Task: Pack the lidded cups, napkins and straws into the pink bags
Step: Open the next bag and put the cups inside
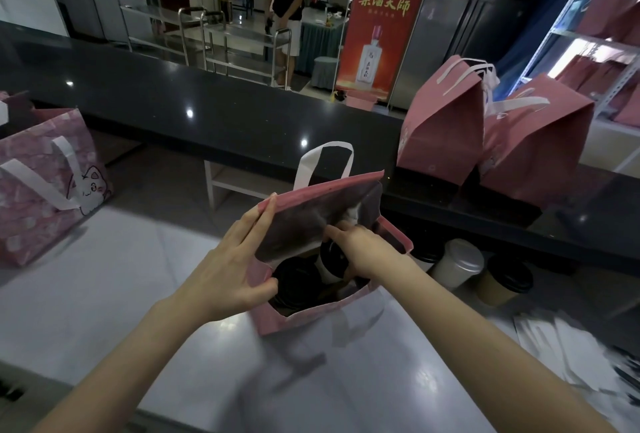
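Bag (273, 322) is held open by the left hand (228, 259), thumb hooked over its rim, fingers straight; a lidded cup (329, 268) inside is gripped in the curled right hand (363, 249).

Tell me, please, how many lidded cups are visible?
5. In the open pink bag: black-lidded cup, white cup. Beside it: half-hidden cup, pale cup, kraft cup. Others may be hidden.
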Demonstrator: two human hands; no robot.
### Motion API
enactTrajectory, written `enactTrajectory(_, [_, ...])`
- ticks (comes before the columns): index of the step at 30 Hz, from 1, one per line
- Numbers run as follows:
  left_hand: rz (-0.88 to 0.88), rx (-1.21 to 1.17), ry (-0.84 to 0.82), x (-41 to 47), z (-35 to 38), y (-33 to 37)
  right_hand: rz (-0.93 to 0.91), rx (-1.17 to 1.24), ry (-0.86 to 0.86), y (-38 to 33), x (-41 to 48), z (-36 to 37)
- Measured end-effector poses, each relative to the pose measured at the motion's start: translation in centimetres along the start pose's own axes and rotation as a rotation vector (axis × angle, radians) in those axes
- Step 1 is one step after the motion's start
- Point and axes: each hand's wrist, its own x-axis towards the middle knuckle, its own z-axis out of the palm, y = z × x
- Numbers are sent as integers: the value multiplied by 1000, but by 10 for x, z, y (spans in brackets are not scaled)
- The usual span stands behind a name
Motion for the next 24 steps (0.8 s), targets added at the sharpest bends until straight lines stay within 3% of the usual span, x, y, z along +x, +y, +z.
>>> enactTrajectory(20, [-56, -32, 42, 6, 12, -14, 44, 6, -173, 0, 39, 27])
enactTrajectory(24, [-154, -45, 122, 12, 9, -19, -31, 26, -70, -2, 31, 13])
